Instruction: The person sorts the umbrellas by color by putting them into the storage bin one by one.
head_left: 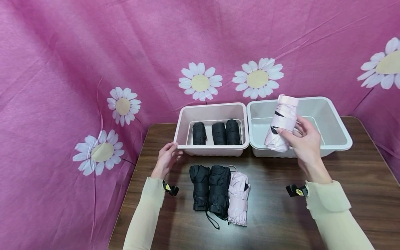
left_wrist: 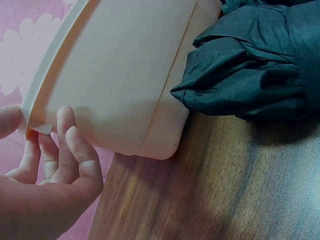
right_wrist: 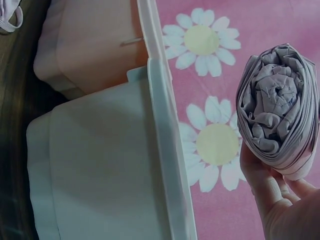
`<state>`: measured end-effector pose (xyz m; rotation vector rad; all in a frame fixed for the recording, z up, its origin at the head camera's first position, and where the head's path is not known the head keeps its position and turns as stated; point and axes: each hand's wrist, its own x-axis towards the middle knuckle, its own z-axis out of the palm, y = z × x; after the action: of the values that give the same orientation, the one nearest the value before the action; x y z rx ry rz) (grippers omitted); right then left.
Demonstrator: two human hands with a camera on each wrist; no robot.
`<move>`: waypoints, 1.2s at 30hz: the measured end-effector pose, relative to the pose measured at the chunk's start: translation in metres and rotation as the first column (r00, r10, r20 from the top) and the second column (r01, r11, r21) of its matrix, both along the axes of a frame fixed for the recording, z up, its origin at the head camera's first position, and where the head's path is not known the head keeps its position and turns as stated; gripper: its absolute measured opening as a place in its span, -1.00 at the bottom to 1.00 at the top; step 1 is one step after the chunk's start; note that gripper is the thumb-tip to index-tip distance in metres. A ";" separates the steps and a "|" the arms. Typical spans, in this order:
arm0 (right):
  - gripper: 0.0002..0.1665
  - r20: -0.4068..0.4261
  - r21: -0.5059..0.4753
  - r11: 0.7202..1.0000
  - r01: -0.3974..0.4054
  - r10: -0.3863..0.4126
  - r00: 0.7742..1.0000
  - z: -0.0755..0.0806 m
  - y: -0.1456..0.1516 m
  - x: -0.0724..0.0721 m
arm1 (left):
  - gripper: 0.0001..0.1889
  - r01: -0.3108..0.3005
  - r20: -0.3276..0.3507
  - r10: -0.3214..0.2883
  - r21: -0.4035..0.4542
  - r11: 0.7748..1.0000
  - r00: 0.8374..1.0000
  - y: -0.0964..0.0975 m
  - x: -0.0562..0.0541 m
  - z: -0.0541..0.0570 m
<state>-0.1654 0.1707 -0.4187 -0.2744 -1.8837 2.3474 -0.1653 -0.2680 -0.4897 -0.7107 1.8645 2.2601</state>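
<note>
Strap mark (head_left: pixel 168 187) unreadably small. Wood table (head_left: pixel 275 205), daisy backdrop (head_left: pixel 193 38). Right hand (head_left: pixel 307 140) grips pink roll (head_left: pixel 285 119), 3 o'clock; left hand (head_left: pixel 167 158) pinches bin (head_left: pixel 212 148).

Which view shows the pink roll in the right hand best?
Head view: the pink roll shows side-on along its length, gripped by the right hand. Right wrist view shows mainly its coiled end; left wrist view doesn't show it.

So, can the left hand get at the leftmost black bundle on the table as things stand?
Probably yes. The left hand pinches the corner of the pale pink bin, so it would likely have to let go first, but the leftmost black bundle lies close by, with nothing standing between them.
</note>
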 end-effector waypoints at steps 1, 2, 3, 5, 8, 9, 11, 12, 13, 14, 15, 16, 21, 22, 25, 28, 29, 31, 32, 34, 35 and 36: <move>-0.11 0.004 0.011 1.000 -0.004 0.004 1.000 0.000 0.000 -0.001 | -0.66 0.000 0.001 0.000 -0.002 1.000 1.000 0.000 0.000 0.000; -0.10 0.009 0.022 1.000 -0.008 0.008 1.000 -0.001 0.000 -0.002 | -0.66 0.001 -0.001 -0.001 -0.004 1.000 1.000 0.000 0.000 0.000; -0.09 0.013 0.032 0.999 -0.011 0.011 1.000 -0.001 0.000 -0.004 | -0.66 0.000 0.000 0.000 -0.004 1.000 1.000 0.000 0.000 0.000; -0.08 0.022 0.042 0.999 -0.017 0.016 1.000 -0.003 -0.001 -0.006 | -0.65 -0.001 -0.003 0.001 -0.007 1.000 1.000 0.000 0.000 -0.001; -0.06 0.043 0.071 0.997 -0.026 0.023 0.999 -0.005 -0.002 -0.009 | -0.63 -0.005 -0.004 0.005 -0.006 1.000 1.000 0.000 0.000 -0.001; -0.06 0.050 0.083 0.996 -0.028 0.024 0.998 -0.005 -0.002 -0.010 | -0.62 -0.006 -0.003 0.006 -0.006 1.000 1.000 0.000 0.000 -0.001; -0.05 0.066 0.108 0.994 -0.032 0.025 0.997 -0.007 -0.002 -0.012 | -0.61 -0.005 -0.002 0.005 -0.007 1.000 1.000 0.000 0.001 -0.001; -0.05 0.074 0.120 0.992 -0.033 0.025 0.997 -0.007 -0.002 -0.013 | -0.61 -0.006 0.002 0.006 -0.008 1.000 1.000 0.000 0.001 -0.001; -0.05 0.082 0.127 0.991 -0.035 0.025 0.996 -0.008 -0.002 -0.014 | -0.61 -0.007 0.005 0.007 -0.009 1.000 1.000 0.000 0.001 0.000; -0.05 0.089 0.133 0.990 -0.036 0.025 0.996 -0.009 -0.003 -0.014 | -0.61 -0.008 0.008 0.008 -0.009 1.000 1.000 0.000 0.001 0.000; -0.05 0.098 0.151 0.988 -0.037 0.022 0.995 -0.009 -0.003 -0.015 | -0.61 -0.007 0.009 0.007 -0.011 1.000 1.000 0.000 0.001 0.000; -0.05 0.106 0.164 0.986 -0.039 0.021 0.994 -0.010 -0.004 -0.016 | -0.61 -0.006 0.010 0.007 -0.012 1.000 1.000 0.000 0.001 0.000; -0.06 0.125 0.239 0.970 -0.047 0.017 0.992 -0.013 -0.006 -0.019 | -0.61 -0.002 0.007 0.003 -0.015 1.000 1.000 0.001 0.002 0.000; -0.05 0.122 0.232 0.971 -0.049 0.020 0.992 -0.014 -0.006 -0.020 | -0.62 -0.005 0.008 0.005 -0.015 1.000 1.000 0.001 0.002 0.000; -0.05 0.121 0.275 0.959 -0.065 0.032 0.992 -0.016 -0.006 -0.024 | -0.64 -0.011 0.007 0.011 -0.016 1.000 1.000 0.001 0.002 0.000; -0.05 0.108 0.312 0.947 -0.082 0.051 0.993 -0.019 -0.007 -0.027 | -0.62 -0.012 0.008 0.012 -0.018 1.000 1.000 0.001 0.002 0.000; -0.05 0.107 0.325 0.942 -0.087 0.054 0.993 -0.019 -0.007 -0.028 | -0.61 -0.011 0.008 0.012 -0.017 1.000 1.000 0.001 0.002 0.000; -0.04 0.106 0.318 0.944 -0.090 0.059 0.993 -0.021 -0.008 -0.030 | -0.59 -0.011 0.008 0.012 -0.015 1.000 1.000 0.000 0.001 0.000; -0.04 0.107 0.323 0.942 -0.092 0.060 0.992 -0.022 -0.008 -0.031 | -0.58 -0.009 0.007 0.009 -0.014 1.000 1.000 0.000 0.001 0.000; -0.04 0.108 0.310 0.946 -0.093 0.063 0.992 -0.022 -0.008 -0.032 | -0.57 -0.008 0.006 0.008 -0.008 1.000 1.000 0.000 0.001 0.000; -0.04 0.107 0.306 0.947 -0.094 0.064 0.992 -0.023 -0.009 -0.033 | -0.56 -0.006 0.004 0.006 -0.006 1.000 1.000 0.000 0.001 0.000; -0.04 0.105 0.316 0.944 -0.096 0.066 0.992 -0.023 -0.009 -0.034 | -0.56 -0.004 0.002 0.004 -0.006 1.000 1.000 0.000 0.001 0.000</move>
<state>-0.1992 0.1620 -0.4417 -0.2808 -2.3226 2.0586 -0.1647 -0.2677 -0.4900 -0.7179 1.8711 2.2558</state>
